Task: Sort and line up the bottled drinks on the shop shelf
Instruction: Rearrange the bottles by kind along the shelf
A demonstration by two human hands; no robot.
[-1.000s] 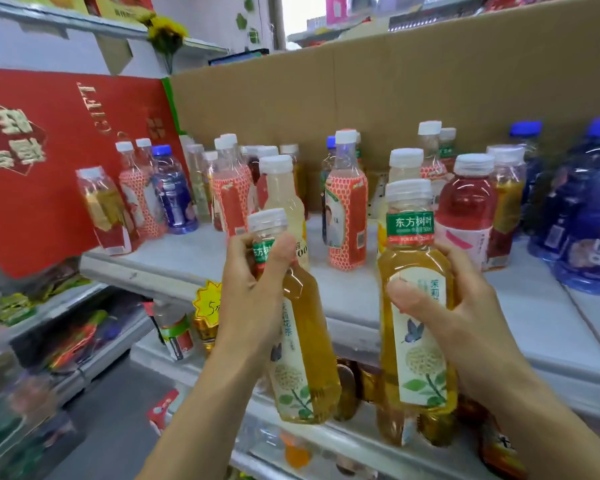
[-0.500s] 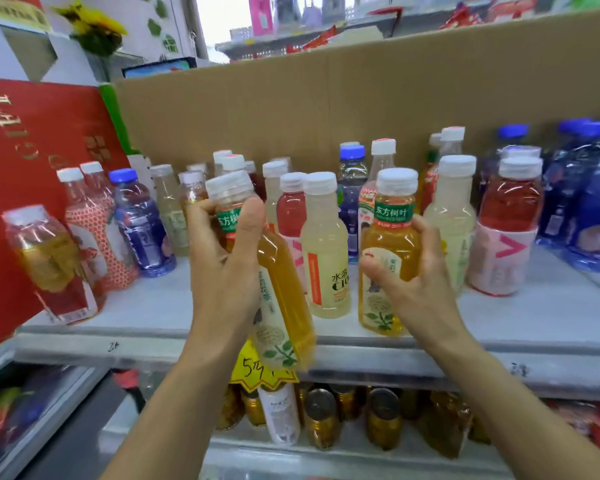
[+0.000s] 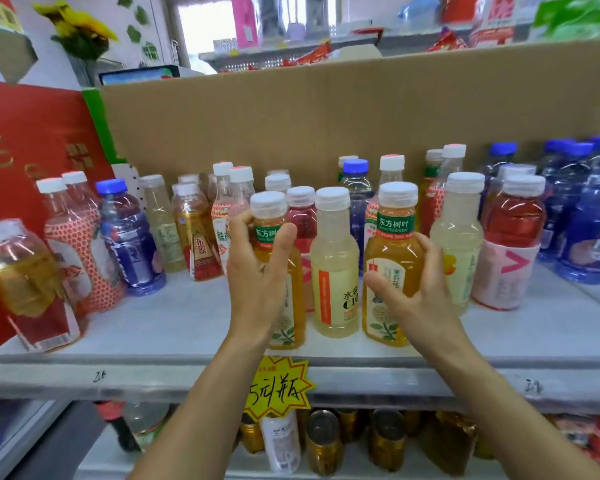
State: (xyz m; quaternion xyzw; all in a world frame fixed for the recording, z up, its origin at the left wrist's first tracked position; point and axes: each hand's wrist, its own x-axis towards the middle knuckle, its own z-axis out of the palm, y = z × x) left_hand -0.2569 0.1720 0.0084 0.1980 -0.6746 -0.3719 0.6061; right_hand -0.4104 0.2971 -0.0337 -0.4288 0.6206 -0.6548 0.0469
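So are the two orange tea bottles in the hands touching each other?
Apart. The head view shows a pale bottle standing between the left-hand tea bottle and the right-hand tea bottle.

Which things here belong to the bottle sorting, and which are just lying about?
Job in hand:
left hand gripping the left tea bottle
right hand round the right tea bottle
pale bottle between them
red drink bottle
shelf

Lying about:
yellow price tag
cans below
cardboard backing
sunflower
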